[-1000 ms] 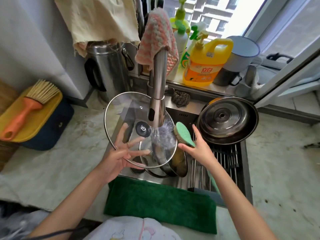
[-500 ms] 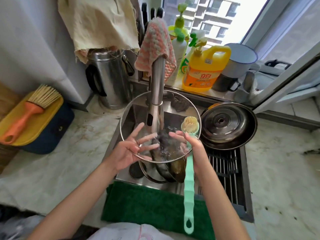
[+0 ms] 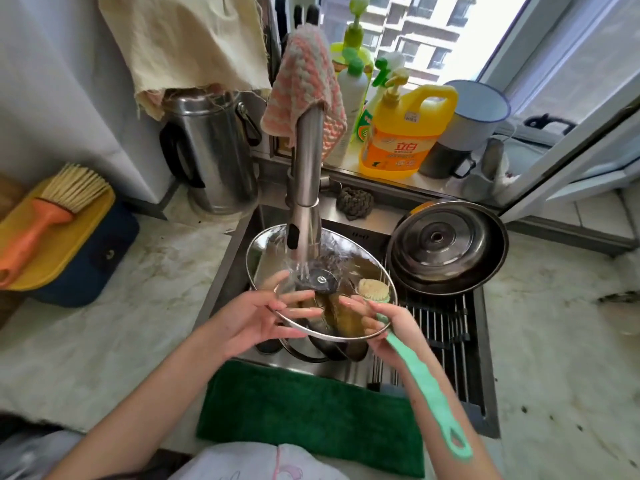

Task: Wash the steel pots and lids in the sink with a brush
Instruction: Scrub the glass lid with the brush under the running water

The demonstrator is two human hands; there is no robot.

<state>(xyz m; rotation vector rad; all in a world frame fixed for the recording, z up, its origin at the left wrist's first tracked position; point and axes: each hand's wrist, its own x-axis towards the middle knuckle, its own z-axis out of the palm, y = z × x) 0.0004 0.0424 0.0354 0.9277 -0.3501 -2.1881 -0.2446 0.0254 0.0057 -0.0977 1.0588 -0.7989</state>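
The near rim of the glass lid [image 3: 360, 261] is pinched in the grip of the left hand [image 3: 256, 320], fingers spread; the dish brush [image 3: 426, 382] is gripped just behind its head by the right hand [image 3: 391, 327], handle trailing back along the forearm. The bristles [image 3: 372, 287] are placed at the lid's right edge, the lid being tilted under the running tap [image 3: 304, 168] above the sink [image 3: 235, 271]

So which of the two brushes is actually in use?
The mint-green brush, gripped by the right hand beside the glass lid under the tap. The orange-handled brush lies idle on the yellow board at the left.
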